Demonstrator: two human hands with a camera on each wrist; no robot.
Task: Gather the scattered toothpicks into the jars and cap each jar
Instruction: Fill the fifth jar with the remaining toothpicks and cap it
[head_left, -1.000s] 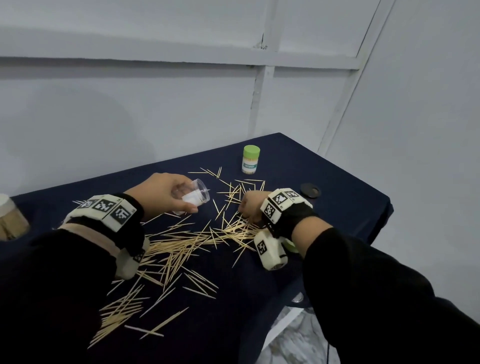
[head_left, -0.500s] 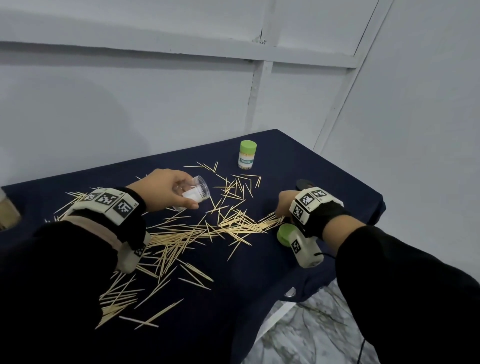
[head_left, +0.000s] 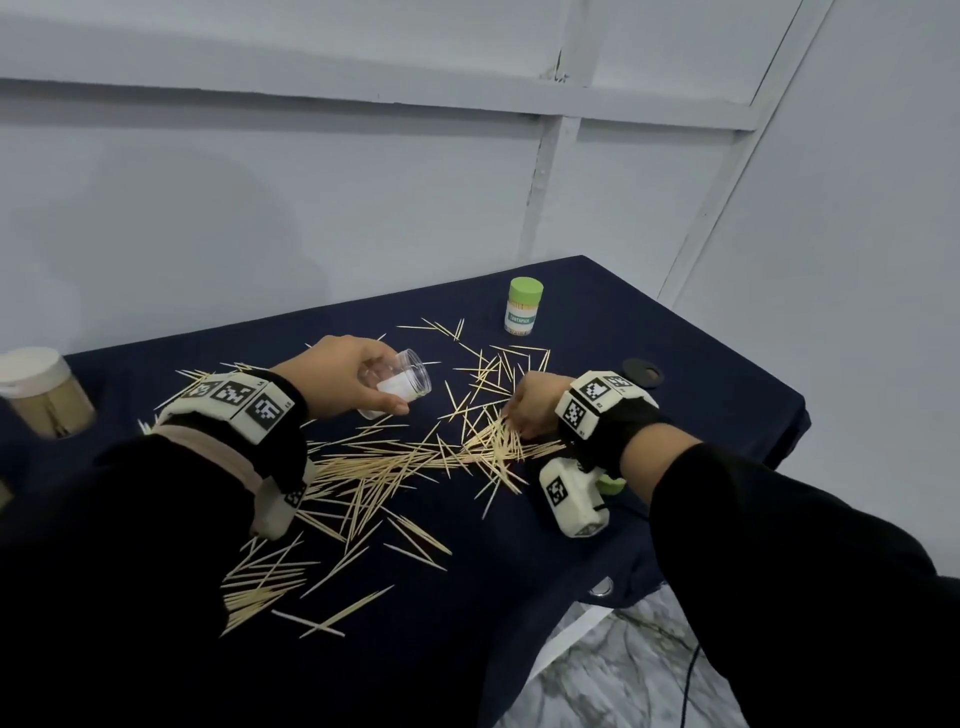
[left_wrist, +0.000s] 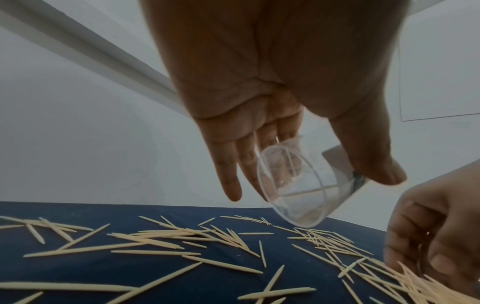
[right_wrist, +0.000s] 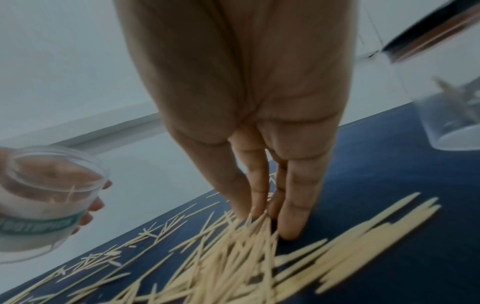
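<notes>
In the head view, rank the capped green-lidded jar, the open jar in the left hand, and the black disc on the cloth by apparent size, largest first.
1. Open jar, largest, though it sits nearer the camera.
2. Capped green-lidded jar.
3. Black disc, smallest.
The two jars look close in size; nearness makes their order unsure.
</notes>
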